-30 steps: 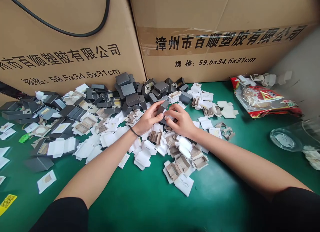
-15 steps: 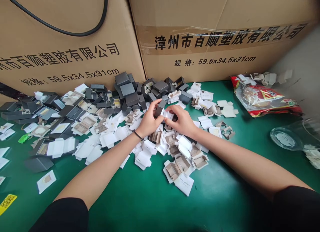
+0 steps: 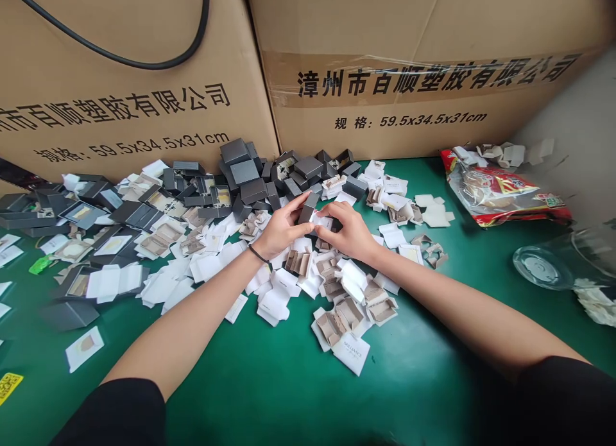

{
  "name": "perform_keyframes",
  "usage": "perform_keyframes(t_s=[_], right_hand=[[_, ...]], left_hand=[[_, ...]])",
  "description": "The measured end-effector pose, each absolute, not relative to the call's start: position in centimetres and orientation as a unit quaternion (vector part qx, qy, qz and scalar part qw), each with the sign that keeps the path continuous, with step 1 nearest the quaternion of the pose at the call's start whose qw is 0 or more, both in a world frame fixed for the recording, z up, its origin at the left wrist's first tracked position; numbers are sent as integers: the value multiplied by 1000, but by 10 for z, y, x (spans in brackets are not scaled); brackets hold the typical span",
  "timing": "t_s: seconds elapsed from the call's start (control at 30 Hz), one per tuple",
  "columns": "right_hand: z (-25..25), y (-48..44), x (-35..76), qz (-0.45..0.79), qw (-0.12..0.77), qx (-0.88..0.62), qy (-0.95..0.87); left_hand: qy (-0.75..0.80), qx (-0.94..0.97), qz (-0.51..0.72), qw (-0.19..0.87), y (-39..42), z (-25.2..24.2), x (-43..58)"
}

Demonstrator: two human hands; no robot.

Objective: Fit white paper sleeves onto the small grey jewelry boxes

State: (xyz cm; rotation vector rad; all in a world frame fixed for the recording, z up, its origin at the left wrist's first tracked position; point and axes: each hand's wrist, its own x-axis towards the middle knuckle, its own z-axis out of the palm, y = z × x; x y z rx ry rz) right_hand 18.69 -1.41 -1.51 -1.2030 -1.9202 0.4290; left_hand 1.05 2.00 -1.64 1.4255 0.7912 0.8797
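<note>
Between both hands, over the middle of the pile, is a small dark grey gift box (image 3: 308, 208) with its lid tilted up and a white card (image 3: 324, 221) showing inside. My left hand (image 3: 283, 231) grips it from the left, fingers along the lid side and thumb at the front. From the right, my right hand (image 3: 349, 233) closes round the box with thumb and fingers bent over the white card; the fingers partly hide the lower half. Torn-out card inserts (image 3: 298, 263) lie just below the hands, white outside and grey-brown inside.
Behind the hands, several dark grey boxes (image 3: 244, 172) are heaped against large cardboard cartons (image 3: 409, 22). More boxes and white inserts spread left across the green table (image 3: 231, 394). To the right are a red snack bag (image 3: 500, 189) and a clear plastic cup (image 3: 553, 263); a black cable (image 3: 163, 65) hangs above.
The box has opened wider between the hands, its white card now showing more. My left hand has shifted slightly left; the view has turned a little.
</note>
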Motion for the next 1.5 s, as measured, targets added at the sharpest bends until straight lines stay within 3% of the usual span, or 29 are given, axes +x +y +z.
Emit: perform_keyframes(t_s=[0.47,0.77,1.2,1.5], right_hand=[[-15,-15,192,102,338,-466,-811],[-18,-16,191,88,450,-396,-796],[-11,-13,191,180,432,-374,-800],[-13,-21,185,182,476,-400,-762]], left_hand=[[327,594,385,627,22,-20,8],[349,497,402,685,17,-10,13],[345,505,368,700,15,-8,13],[361,466,395,704,16,-7,13]])
